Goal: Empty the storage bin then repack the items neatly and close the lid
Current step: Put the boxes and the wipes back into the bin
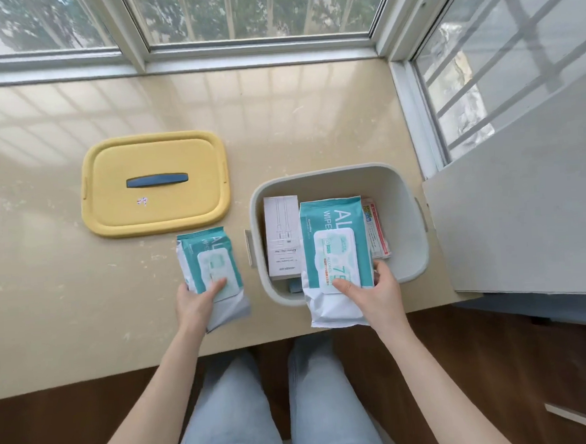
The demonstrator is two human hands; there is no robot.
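Left hand [195, 301] round wipes pack [208, 258] beside bin [399, 215]; right hand [375, 295] round second pack [334, 240] across bin's near rim.

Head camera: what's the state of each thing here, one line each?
Storage bin: open, items inside.
Yellow lid: off, flat on the table, handle up.
Left hand: grips one alcohol wipes pack outside the bin.
Right hand: grips a second alcohol wipes pack over the bin.
White box: inside the bin.

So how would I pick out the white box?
Look at the grey bin on the beige ledge under the window. Against its left inner wall sits a slim white box, plain with thin line drawings, unlike the teal wipes pack beside it.
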